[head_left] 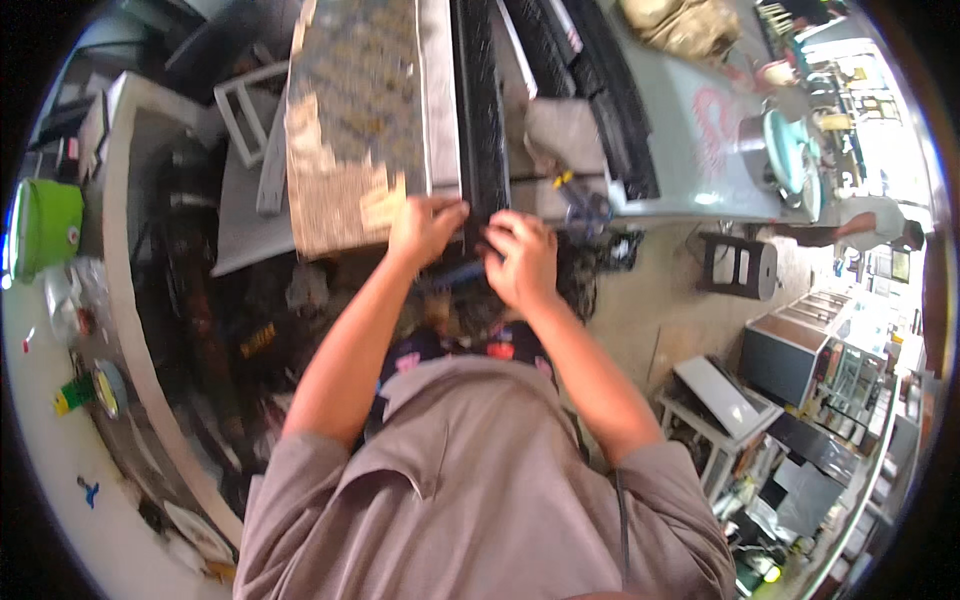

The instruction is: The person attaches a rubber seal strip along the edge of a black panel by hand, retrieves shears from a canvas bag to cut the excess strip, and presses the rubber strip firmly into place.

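Note:
A long black profile strip (484,130) with a glossy, streaked surface runs away from me across the work surface. At its near end, my left hand (425,230) pinches the left edge with thumb and fingers together. My right hand (522,255) is closed on the opposite edge, its fingers curled; the fingertips are partly hidden. Left of the strip lies a pale narrow board (438,90), beside a worn panel with torn brown cardboard (330,200). More black strips (610,110) lie to the right, with yellow-and-black handled pliers (566,180) near their ends.
A grey table (690,150) carries a crumpled brown bag (680,25) and a turquoise-lidded pot (785,150). On the floor at right stands a dark stool (738,268). Dark clutter fills the space below my hands. A green container (48,228) sits far left. Another person (865,222) is at far right.

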The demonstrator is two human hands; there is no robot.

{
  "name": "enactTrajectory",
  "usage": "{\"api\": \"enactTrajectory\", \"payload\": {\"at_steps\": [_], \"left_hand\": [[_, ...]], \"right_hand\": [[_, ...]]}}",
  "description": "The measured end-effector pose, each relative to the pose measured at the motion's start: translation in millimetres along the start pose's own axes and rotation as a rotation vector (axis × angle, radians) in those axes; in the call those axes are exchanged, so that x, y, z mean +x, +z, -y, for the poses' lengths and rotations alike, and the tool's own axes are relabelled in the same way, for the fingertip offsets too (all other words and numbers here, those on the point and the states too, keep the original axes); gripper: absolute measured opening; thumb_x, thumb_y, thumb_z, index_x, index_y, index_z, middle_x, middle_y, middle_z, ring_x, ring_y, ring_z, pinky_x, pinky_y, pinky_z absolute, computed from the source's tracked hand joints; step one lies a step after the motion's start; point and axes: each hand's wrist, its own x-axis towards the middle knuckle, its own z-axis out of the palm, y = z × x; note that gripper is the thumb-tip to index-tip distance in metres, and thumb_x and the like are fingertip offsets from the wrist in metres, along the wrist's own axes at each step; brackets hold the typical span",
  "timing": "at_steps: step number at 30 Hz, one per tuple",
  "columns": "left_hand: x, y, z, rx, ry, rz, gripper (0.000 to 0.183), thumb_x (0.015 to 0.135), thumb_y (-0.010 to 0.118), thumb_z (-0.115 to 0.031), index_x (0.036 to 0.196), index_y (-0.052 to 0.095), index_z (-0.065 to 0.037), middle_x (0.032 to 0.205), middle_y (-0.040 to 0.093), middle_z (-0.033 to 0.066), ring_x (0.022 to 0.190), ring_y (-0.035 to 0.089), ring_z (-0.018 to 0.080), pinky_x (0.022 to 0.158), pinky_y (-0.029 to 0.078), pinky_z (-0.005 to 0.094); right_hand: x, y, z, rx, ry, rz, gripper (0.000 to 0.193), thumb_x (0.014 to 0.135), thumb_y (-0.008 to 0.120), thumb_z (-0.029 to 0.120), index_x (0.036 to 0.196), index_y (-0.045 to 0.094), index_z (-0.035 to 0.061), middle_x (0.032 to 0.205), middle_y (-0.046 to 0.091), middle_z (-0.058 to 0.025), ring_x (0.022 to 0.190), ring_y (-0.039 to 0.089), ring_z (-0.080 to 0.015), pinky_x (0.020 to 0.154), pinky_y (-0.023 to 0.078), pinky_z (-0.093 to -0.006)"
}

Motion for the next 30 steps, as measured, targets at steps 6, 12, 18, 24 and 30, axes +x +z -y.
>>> {"api": "enactTrajectory", "payload": {"at_steps": [6,12,18,24,30], "left_hand": [[-10,-12,-28,0.027,-0.06,0.009,0.043,0.084,0.071,-0.034,0.111,0.072,0.0,0.097,0.073,0.0212,0.093,0.072,0.0264,0.084,0.053,0.0347],[-10,-14,-29,0.048,-0.062,0.028,0.045,0.085,0.07,-0.036,0.112,0.072,-0.001,0.101,0.072,0.0217,0.097,0.071,0.0279,0.087,0.053,0.0357],[-10,-13,-26,0.065,-0.058,0.021,0.044,0.084,0.07,-0.037,0.111,0.073,-0.002,0.101,0.072,0.0221,0.097,0.071,0.0298,0.088,0.052,0.0358],[-10,-12,-27,0.083,-0.036,0.009,0.044,0.084,0.07,-0.038,0.11,0.073,-0.003,0.098,0.073,0.0217,0.095,0.072,0.0301,0.087,0.053,0.0365],[-7,-8,-15,0.081,-0.006,-0.008,0.042,0.085,0.069,-0.039,0.108,0.074,-0.004,0.092,0.074,0.0182,0.089,0.072,0.0261,0.083,0.054,0.0383]], "right_hand": [[2,-8,9,-0.06,0.028,0.002,0.019,0.076,0.074,0.022,0.094,0.077,0.0159,0.112,0.064,0.0049,0.109,0.056,-0.0226,0.095,0.039,-0.0468],[2,-7,12,-0.049,0.057,0.011,0.02,0.077,0.075,0.022,0.096,0.077,0.0155,0.111,0.064,0.0049,0.109,0.056,-0.0224,0.098,0.038,-0.0469],[3,-7,13,-0.055,0.057,0.011,0.019,0.077,0.075,0.021,0.095,0.077,0.0159,0.111,0.064,0.0047,0.109,0.056,-0.022,0.098,0.038,-0.0447],[2,-6,12,-0.071,0.054,0.001,0.019,0.077,0.075,0.022,0.095,0.077,0.0162,0.11,0.064,0.0047,0.109,0.056,-0.0218,0.097,0.038,-0.0446],[2,2,7,-0.075,0.049,0.023,0.019,0.077,0.073,0.021,0.095,0.077,0.0171,0.11,0.064,0.0036,0.11,0.056,-0.0233,0.096,0.04,-0.0473]]}}
